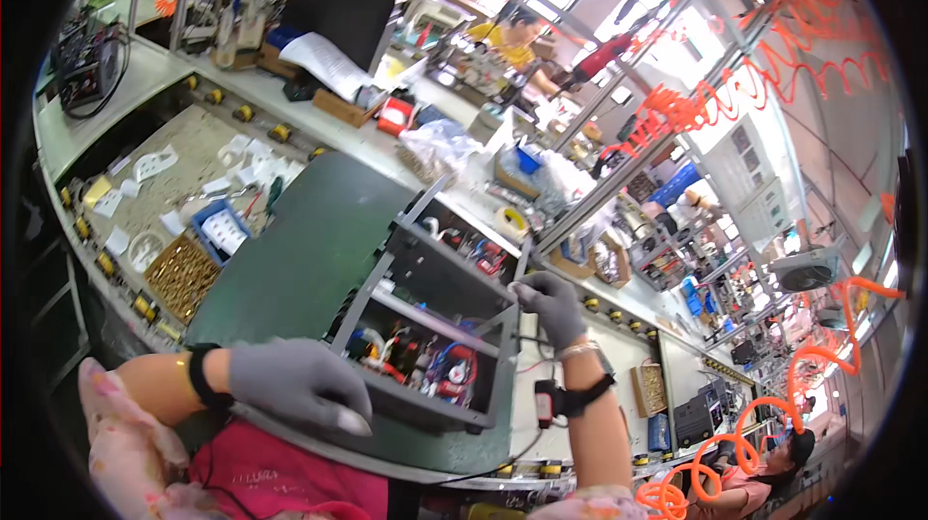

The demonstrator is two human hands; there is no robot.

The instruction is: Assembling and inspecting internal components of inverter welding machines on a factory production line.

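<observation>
A dark grey open-topped metal case (425,303) stands on a green work mat (300,220), a bar crossing it. Red and black electrical parts with wires (420,361) fill its near compartment; more wired parts (474,249) lie in the far one. My right hand (551,307), in a grey glove, has its fingers closed at the case's far right corner. In a matching glove, my left hand (300,385) is just left of the case's near corner, back of the hand up. Its fingers curl downward and together; what they hold, if anything, is hidden.
Left of the mat are a box of small brass-coloured parts (182,278) and a blue tray (222,230). A roller-edged conveyor (155,307) runs past. Behind stand a red box (395,116) and plastic bags (440,145). Orange coiled hoses (735,423) hang at right; other people work nearby.
</observation>
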